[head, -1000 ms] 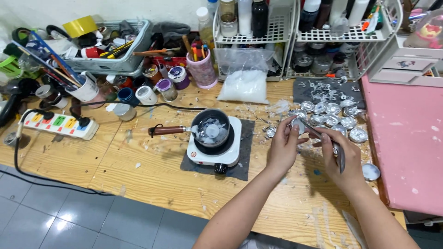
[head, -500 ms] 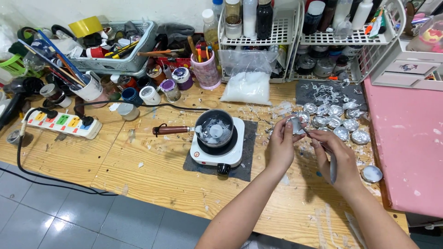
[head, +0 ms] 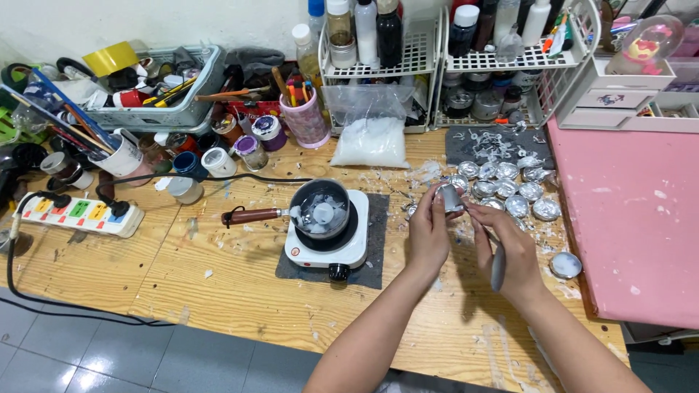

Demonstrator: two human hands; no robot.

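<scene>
Small foil cup (head: 451, 198) sits pinched in your left hand (head: 429, 234), held up above the wooden surface (head: 218, 291), just right of the hot plate. Left hand closed around the cup's side, fingertips on the rim. Your right hand (head: 513, 251) is closed on a slim metal tool (head: 498, 266), handle pointing down toward you, thumb and forefinger reaching to the cup's edge.

More foil cups (head: 510, 193) cluster just beyond your hands, one stray cup (head: 565, 265) near the pink mat (head: 633, 218). White hot plate (head: 328, 244) on a grey pad carries a small dark pot (head: 320, 211) with pale wax lumps inside, wooden handle (head: 251, 215) sticking left. Bag of white flakes (head: 370, 142) behind it. Power strip (head: 80, 215) far left, cord running across to the plate.

Risks, as judgement: thin foil likely dents if you squeeze harder. The tool could slip off the rim and poke your left fingers. Your left forearm is near the pot; a bump could tip hot wax onto the surface. An elbow swing may scatter the nearby cups.
</scene>
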